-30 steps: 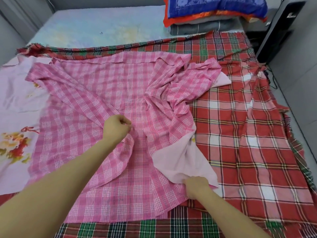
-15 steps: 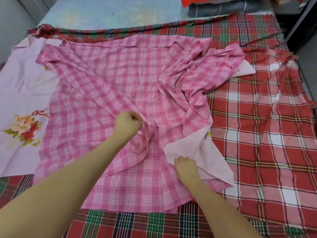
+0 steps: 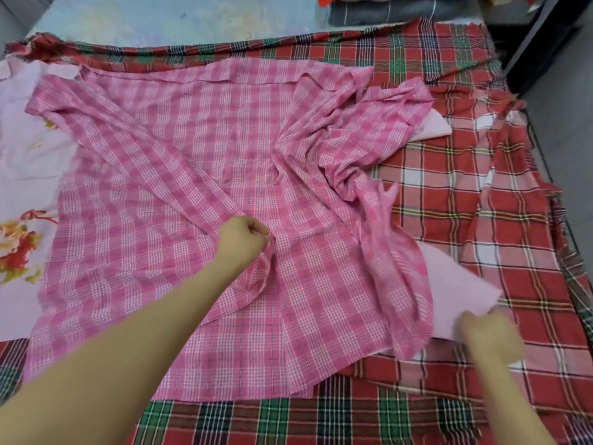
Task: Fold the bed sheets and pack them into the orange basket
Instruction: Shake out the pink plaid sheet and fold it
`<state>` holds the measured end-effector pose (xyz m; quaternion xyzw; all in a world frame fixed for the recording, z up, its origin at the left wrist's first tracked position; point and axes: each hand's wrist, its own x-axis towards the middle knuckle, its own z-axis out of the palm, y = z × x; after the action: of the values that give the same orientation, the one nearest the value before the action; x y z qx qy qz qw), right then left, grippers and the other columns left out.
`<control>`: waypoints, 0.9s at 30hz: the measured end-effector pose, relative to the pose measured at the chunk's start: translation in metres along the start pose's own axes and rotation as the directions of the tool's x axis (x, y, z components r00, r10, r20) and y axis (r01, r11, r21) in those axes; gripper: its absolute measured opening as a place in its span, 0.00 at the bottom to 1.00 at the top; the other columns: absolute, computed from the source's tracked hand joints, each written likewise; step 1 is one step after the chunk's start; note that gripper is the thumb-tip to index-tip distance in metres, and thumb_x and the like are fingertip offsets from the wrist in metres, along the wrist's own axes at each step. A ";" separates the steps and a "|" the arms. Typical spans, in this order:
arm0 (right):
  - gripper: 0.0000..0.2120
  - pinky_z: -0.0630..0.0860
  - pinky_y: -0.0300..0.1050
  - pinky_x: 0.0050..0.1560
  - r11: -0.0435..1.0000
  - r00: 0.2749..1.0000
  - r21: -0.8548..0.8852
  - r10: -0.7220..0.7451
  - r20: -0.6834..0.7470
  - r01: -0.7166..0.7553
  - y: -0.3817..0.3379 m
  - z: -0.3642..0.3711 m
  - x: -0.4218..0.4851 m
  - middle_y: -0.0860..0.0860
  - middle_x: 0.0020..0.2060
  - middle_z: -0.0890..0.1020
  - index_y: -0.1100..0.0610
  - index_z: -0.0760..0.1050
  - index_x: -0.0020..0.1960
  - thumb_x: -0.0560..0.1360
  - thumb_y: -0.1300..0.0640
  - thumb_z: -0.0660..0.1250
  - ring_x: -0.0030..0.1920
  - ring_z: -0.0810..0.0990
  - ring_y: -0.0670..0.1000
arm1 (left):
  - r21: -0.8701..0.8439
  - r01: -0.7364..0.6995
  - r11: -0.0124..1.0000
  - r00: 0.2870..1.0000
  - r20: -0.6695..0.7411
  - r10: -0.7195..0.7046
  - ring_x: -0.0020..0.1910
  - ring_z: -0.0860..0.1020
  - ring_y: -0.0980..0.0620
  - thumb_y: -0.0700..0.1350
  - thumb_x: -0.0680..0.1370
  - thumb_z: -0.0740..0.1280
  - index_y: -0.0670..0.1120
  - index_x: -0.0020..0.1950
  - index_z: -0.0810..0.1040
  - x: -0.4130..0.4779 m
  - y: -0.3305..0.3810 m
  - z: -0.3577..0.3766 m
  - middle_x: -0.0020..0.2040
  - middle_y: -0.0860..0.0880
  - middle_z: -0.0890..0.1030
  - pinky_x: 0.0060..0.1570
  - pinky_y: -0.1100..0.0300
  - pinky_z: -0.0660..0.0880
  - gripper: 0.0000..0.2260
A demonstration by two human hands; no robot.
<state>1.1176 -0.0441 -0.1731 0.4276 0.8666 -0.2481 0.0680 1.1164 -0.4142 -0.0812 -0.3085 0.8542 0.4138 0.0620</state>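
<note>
A pink plaid sheet point(image 3: 179, 175) lies crumpled across the bed, on top of a red and green plaid sheet point(image 3: 465, 194). My left hand point(image 3: 244, 242) grips a bunched fold near the middle of the pink plaid sheet. My right hand point(image 3: 489, 335), blurred by motion, holds the near edge of a pale pink sheet point(image 3: 449, 284) that shows from under the pink plaid sheet's right side. The same pale pink sheet, with a flower print point(image 3: 19, 248), shows at the left. No orange basket is in view.
Bare mattress point(image 3: 160, 24) shows at the far end of the bed. Folded grey bedding point(image 3: 385, 11) lies at the far right corner. A black unit point(image 3: 545, 36) stands off the bed's right side, beside grey floor point(image 3: 571, 130).
My right hand swept to the right with the pale pink sheet's edge, and the pink plaid sheet's right side followed. My left hand kept its grip in place. The view tilted down.
</note>
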 end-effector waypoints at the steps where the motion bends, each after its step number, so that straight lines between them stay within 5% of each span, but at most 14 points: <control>1: 0.23 0.72 0.60 0.52 1.000 0.999 -0.029 -0.005 -0.047 0.003 -0.001 0.004 -0.001 0.71 0.50 0.77 0.69 0.73 0.56 0.68 0.55 0.70 0.51 0.77 0.70 | 0.002 -0.004 1.000 1.000 0.005 0.004 0.31 0.76 0.55 0.32 0.72 0.67 0.43 0.39 0.79 0.000 0.001 0.002 0.31 0.51 0.78 0.33 0.65 0.72 0.07; 5: 0.29 0.72 0.59 0.55 0.990 0.987 0.019 -0.140 0.079 0.139 -0.025 0.026 -0.015 0.68 0.57 0.76 0.68 0.70 0.65 0.73 0.49 0.69 0.57 0.76 0.68 | 0.014 0.002 1.000 1.000 0.029 -0.003 0.34 0.78 0.49 0.32 0.72 0.68 0.47 0.36 0.77 0.000 0.003 0.008 0.33 0.49 0.79 0.34 0.59 0.77 0.10; 7: 0.32 0.74 0.55 0.57 0.971 0.949 0.218 0.026 0.314 -0.099 -0.030 0.046 -0.006 0.65 0.57 0.78 0.70 0.72 0.63 0.72 0.45 0.70 0.57 0.77 0.65 | 0.008 0.012 1.000 0.999 0.032 -0.012 0.34 0.79 0.49 0.32 0.72 0.68 0.47 0.36 0.77 -0.001 0.004 0.010 0.33 0.48 0.79 0.35 0.58 0.77 0.11; 10: 0.33 0.78 0.58 0.54 0.741 0.861 0.513 0.172 0.478 -0.433 -0.032 0.066 0.007 0.58 0.49 0.82 0.65 0.77 0.58 0.61 0.45 0.78 0.47 0.81 0.60 | -0.001 0.021 1.000 0.999 0.027 -0.021 0.33 0.78 0.50 0.32 0.72 0.67 0.48 0.35 0.76 -0.002 0.004 0.010 0.32 0.50 0.78 0.33 0.60 0.77 0.12; 12: 0.22 0.79 0.54 0.49 0.807 0.938 0.512 0.145 0.314 -0.295 -0.048 0.053 0.000 0.57 0.43 0.82 0.65 0.78 0.55 0.66 0.53 0.74 0.44 0.81 0.58 | 0.003 0.020 1.000 1.000 0.018 -0.020 0.32 0.77 0.52 0.31 0.72 0.67 0.48 0.34 0.76 -0.004 0.005 0.009 0.31 0.51 0.78 0.29 0.64 0.75 0.13; 14: 0.11 0.72 0.50 0.42 0.906 0.974 0.373 -0.143 -0.173 0.199 -0.070 0.030 -0.018 0.59 0.41 0.81 0.64 0.79 0.51 0.71 0.61 0.64 0.43 0.79 0.61 | -0.010 0.020 1.000 1.000 0.012 -0.019 0.32 0.76 0.53 0.32 0.72 0.67 0.48 0.34 0.76 -0.005 0.005 0.007 0.31 0.51 0.78 0.29 0.63 0.73 0.13; 15: 0.11 0.69 0.49 0.39 0.821 0.824 0.234 -0.412 -0.389 0.521 -0.076 0.018 -0.032 0.60 0.39 0.81 0.64 0.79 0.48 0.70 0.63 0.61 0.40 0.78 0.62 | -0.017 0.022 1.000 1.000 0.008 -0.021 0.32 0.76 0.53 0.32 0.72 0.67 0.48 0.34 0.76 -0.005 0.005 0.005 0.32 0.51 0.78 0.29 0.63 0.71 0.12; 16: 0.11 0.67 0.49 0.35 0.643 0.577 0.031 -0.663 -0.477 0.765 -0.080 0.007 -0.050 0.60 0.35 0.80 0.63 0.79 0.45 0.69 0.65 0.59 0.36 0.77 0.61 | -0.019 0.022 1.000 1.000 0.005 -0.022 0.32 0.76 0.52 0.32 0.72 0.67 0.47 0.34 0.77 -0.005 0.005 0.004 0.32 0.50 0.78 0.29 0.63 0.71 0.12; 18: 0.10 0.66 0.47 0.29 0.184 0.103 -0.289 -0.956 -0.273 0.940 -0.069 0.007 -0.089 0.58 0.31 0.77 0.62 0.79 0.40 0.68 0.67 0.59 0.29 0.75 0.57 | -0.014 0.021 1.000 1.000 -0.004 -0.021 0.35 0.78 0.49 0.32 0.72 0.68 0.46 0.36 0.77 -0.004 0.004 0.000 0.34 0.46 0.80 0.32 0.60 0.75 0.10; 20: 0.07 0.68 0.47 0.31 -0.149 -0.136 -0.261 -0.988 0.069 0.954 -0.025 0.032 -0.114 0.54 0.35 0.80 0.59 0.81 0.38 0.65 0.65 0.64 0.32 0.75 0.54 | -0.014 0.028 1.000 0.999 -0.024 -0.028 0.37 0.79 0.48 0.33 0.71 0.68 0.45 0.37 0.78 -0.004 0.002 -0.005 0.35 0.45 0.80 0.35 0.61 0.76 0.09; 21: 0.06 0.70 0.45 0.31 -0.219 -0.156 -0.242 -0.955 0.251 0.945 0.000 0.047 -0.119 0.52 0.36 0.81 0.55 0.81 0.37 0.60 0.62 0.71 0.33 0.76 0.53 | -0.012 0.032 0.999 0.999 -0.032 -0.033 0.36 0.79 0.48 0.33 0.71 0.68 0.45 0.37 0.78 -0.004 0.000 -0.007 0.34 0.46 0.80 0.35 0.62 0.75 0.08; 23: 0.22 0.74 0.45 0.26 -0.106 0.041 -0.208 -0.797 0.602 0.972 0.038 0.068 -0.117 0.48 0.30 0.81 0.50 0.82 0.35 0.42 0.58 0.81 0.28 0.77 0.51 | -0.004 0.045 0.999 0.998 -0.042 -0.045 0.34 0.78 0.52 0.33 0.71 0.68 0.44 0.38 0.79 -0.006 -0.004 -0.011 0.34 0.48 0.80 0.32 0.65 0.72 0.07; 25: 0.28 0.74 0.44 0.23 0.017 0.151 -0.198 -0.712 0.686 0.980 0.043 0.075 -0.112 0.48 0.22 0.77 0.49 0.83 0.36 0.36 0.59 0.81 0.22 0.76 0.51 | -0.003 0.057 0.998 0.997 -0.042 -0.057 0.33 0.77 0.53 0.32 0.71 0.68 0.44 0.38 0.79 -0.008 -0.006 -0.015 0.33 0.48 0.79 0.31 0.65 0.71 0.07; 27: 0.22 0.70 0.42 0.21 0.075 0.200 -0.223 -0.764 0.614 0.972 0.021 0.072 -0.116 0.48 0.21 0.74 0.52 0.81 0.34 0.42 0.59 0.82 0.20 0.73 0.50 | -0.006 0.052 0.999 0.998 -0.041 -0.052 0.34 0.78 0.51 0.32 0.71 0.68 0.45 0.36 0.78 -0.008 -0.009 -0.017 0.32 0.48 0.79 0.34 0.62 0.74 0.09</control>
<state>1.1993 -0.1503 -0.2051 -0.2860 0.9415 -0.0291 0.1758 1.1303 -0.4277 -0.0730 -0.3393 0.8461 0.4075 0.0544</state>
